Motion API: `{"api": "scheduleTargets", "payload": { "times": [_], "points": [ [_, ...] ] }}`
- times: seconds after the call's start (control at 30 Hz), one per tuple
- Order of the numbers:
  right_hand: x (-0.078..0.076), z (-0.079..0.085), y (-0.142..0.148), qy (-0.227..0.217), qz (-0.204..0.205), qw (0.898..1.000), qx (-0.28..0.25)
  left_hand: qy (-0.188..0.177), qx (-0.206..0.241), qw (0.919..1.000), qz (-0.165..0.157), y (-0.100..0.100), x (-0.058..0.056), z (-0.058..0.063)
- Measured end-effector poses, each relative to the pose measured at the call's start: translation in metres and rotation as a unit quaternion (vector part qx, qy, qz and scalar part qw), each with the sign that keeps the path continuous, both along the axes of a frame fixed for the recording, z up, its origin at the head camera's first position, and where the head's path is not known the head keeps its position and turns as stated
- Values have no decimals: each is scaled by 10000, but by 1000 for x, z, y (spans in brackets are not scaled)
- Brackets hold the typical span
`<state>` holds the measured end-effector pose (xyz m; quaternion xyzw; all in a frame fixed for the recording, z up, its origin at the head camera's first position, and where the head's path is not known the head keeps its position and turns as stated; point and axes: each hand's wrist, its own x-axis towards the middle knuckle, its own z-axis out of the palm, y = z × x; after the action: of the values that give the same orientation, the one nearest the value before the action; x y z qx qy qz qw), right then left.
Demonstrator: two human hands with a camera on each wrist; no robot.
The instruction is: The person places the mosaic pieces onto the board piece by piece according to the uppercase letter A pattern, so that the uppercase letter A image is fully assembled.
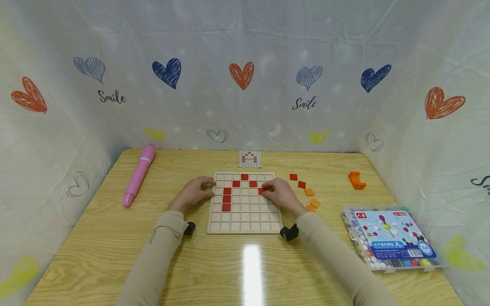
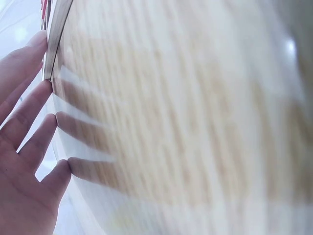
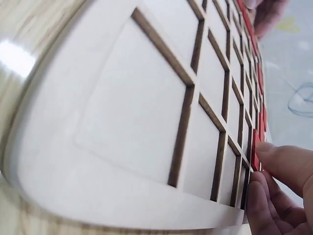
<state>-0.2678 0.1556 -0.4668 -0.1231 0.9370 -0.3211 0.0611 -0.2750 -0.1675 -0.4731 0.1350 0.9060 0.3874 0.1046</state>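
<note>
A pale wooden grid board point(image 1: 245, 228) lies on the table. Several red square tiles point(image 1: 226, 199) sit in its cells, forming a bent line that peaks at the far row. My left hand point(image 1: 193, 192) rests at the board's left edge; its fingers are spread, and in the left wrist view thumb and forefinger touch the rim. My right hand point(image 1: 282, 193) is over the board's right side and holds a red tile point(image 3: 256, 149) between thumb and fingers, at a cell near the right edge. Part of that tile is hidden by the fingertips.
Right of the board lie loose red tiles point(image 1: 293, 177) and orange tiles point(image 1: 309, 192). A printed pattern card point(image 1: 250, 159) is behind the board. A pink pen-shaped object point(image 1: 139, 176) lies at left; an orange block point(image 1: 357, 180) and a clear bead case point(image 1: 394, 238) are at right.
</note>
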Motion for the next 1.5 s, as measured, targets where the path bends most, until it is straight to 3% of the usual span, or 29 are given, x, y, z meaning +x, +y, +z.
{"api": "scheduleTargets", "payload": {
  "times": [0.13,0.37,0.5,0.7,0.97,1.3,1.5],
  "points": [
    [4,-3,5,-305,-326,9970,-639,-11,37,10000,-18,0,0,-1],
    [10,-6,18,-352,-1334,9768,-1639,-10,82,10000,-50,-2,0,-2],
    [13,-7,27,-166,-1952,9641,-1792,-44,76,10000,-17,-2,1,-1],
    [17,-9,38,-214,-2543,9505,-1771,-44,41,10000,-1,-2,1,0],
    [17,-13,56,137,-2648,9540,-1396,1,8,10000,-59,0,1,2],
    [8,-12,71,145,-2898,9480,-1304,-3,-26,10000,-58,1,2,3],
    [2,-10,77,205,-2741,9580,-815,25,-49,10000,-67,0,1,1]
  ]
}}
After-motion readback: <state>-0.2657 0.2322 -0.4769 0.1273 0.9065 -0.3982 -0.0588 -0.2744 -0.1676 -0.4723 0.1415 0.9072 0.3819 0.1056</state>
